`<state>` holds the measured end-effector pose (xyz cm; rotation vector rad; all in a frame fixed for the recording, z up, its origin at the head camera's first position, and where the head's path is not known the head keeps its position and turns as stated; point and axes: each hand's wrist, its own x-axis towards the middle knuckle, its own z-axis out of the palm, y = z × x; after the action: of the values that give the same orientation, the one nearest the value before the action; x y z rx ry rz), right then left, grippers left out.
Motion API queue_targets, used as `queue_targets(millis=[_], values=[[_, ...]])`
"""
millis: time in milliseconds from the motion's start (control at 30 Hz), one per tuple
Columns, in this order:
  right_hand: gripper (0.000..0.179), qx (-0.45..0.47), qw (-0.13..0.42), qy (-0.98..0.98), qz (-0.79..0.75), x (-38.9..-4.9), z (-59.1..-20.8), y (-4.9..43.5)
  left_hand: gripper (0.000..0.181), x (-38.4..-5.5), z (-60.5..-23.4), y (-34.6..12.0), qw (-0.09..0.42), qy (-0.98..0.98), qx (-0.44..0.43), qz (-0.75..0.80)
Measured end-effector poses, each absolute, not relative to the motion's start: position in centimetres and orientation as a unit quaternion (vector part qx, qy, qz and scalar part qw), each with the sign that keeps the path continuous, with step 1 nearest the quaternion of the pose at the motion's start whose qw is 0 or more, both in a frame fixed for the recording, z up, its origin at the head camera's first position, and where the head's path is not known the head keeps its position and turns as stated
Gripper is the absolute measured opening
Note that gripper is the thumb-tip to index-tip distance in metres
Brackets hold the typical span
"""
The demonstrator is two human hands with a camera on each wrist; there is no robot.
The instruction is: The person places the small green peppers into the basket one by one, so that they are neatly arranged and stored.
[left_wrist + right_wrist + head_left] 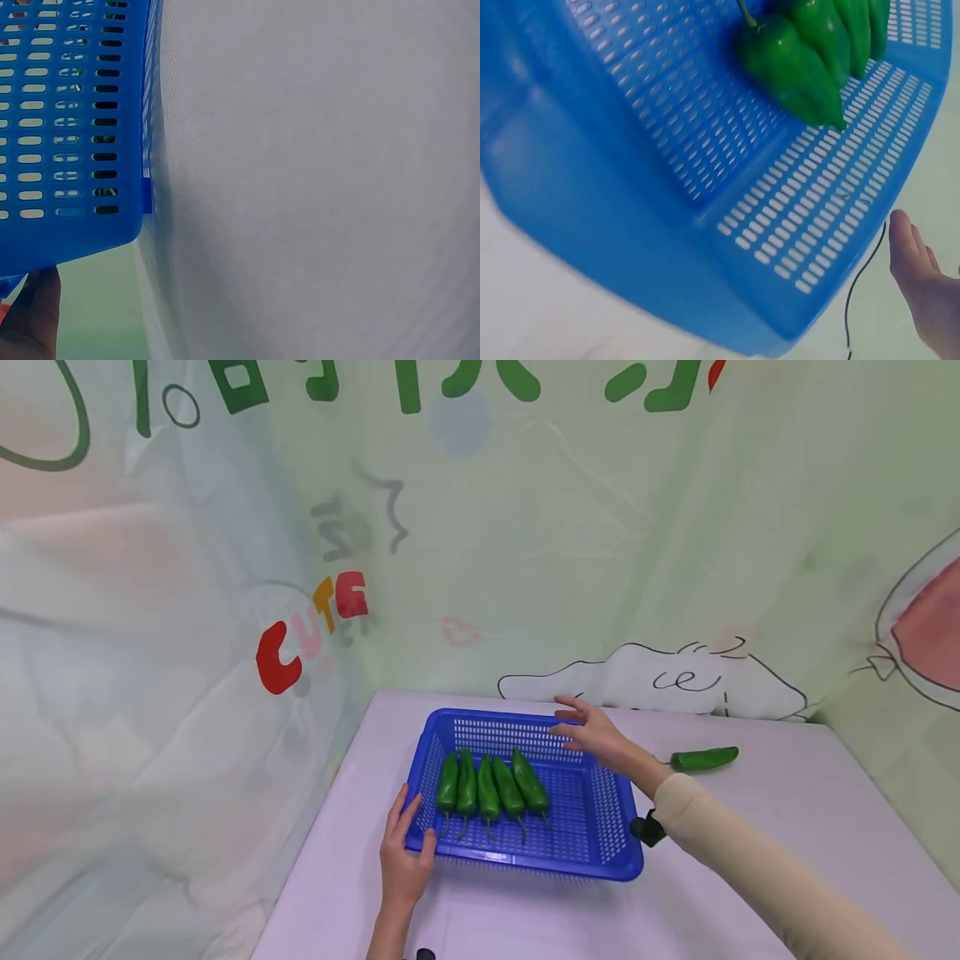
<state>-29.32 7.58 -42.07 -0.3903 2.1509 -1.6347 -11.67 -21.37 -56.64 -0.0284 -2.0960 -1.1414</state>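
Several green peppers (488, 787) lie side by side, stems toward me, in the left part of a blue plastic basket (525, 859). My left hand (405, 858) rests against the basket's near left corner, fingers along the left rim and thumb at the front rim. In the left wrist view, the thumb (34, 311) touches the underside of the rim. Over the far right part of the basket, my right hand (592, 735) holds nothing, its fingers spread. The right wrist view shows that hand (922, 285) just beyond the rim, beside the perforated wall.
One more green pepper (705, 759) lies on the white table (765, 843), right of the basket and beyond my right forearm. Printed cloth (525, 568) hangs behind the table and on both sides.
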Motion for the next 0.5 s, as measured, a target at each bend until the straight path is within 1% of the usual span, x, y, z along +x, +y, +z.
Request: queue_targets(millis=[100,200,500], values=[[0.071,-0.134,0.182,0.779,-0.585,-29.5,-41.8,8.3,0.056,-11.6,-56.6,-21.4,0.362,-0.817,-0.006,-0.449],[0.070,-0.108,0.148,0.793,-0.580,-29.6,-41.7,9.2,0.055,-11.6,-56.5,-21.4,0.360,-0.818,-0.003,-0.448],[0.073,0.041,0.025,0.817,-0.575,-30.9,-42.5,12.7,0.055,-11.6,-56.5,-21.4,0.363,-0.819,-0.005,-0.444]])
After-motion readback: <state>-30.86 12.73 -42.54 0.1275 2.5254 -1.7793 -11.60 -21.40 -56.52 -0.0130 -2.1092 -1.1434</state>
